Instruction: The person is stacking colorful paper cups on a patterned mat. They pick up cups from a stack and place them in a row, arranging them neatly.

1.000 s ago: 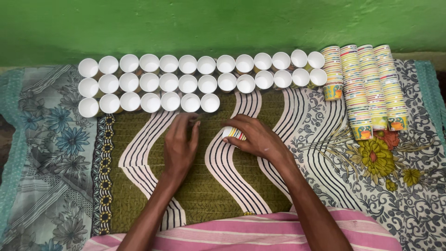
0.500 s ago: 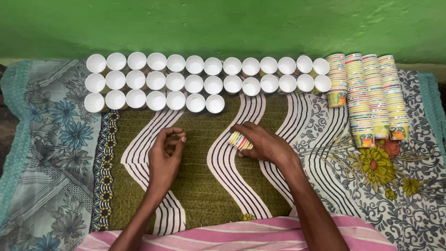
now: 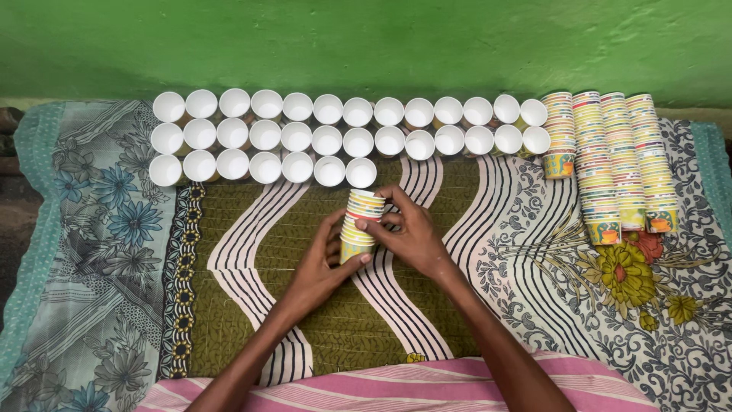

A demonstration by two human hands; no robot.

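A short stack of printed paper cups [image 3: 360, 223] is held between both hands just below the cup rows. My left hand [image 3: 324, 263] grips the lower end of the stack. My right hand [image 3: 408, 233] wraps the stack's upper part from the right, fingertips at its rim. Above them stand three rows of upright white-mouthed paper cups [image 3: 328, 140]; the front row ends at a cup [image 3: 361, 172] right above the stack.
Several long stacks of nested printed cups [image 3: 614, 164] lie on their sides at the right. Everything rests on a patterned cloth [image 3: 252, 252] with wavy stripes and flowers. A green wall [image 3: 366, 46] stands behind. Pink striped fabric [image 3: 396, 385] covers my lap.
My left hand moved right and took hold of the cup stack, which my right hand raised and turned toward the cup rows. The camera view shifted slightly.
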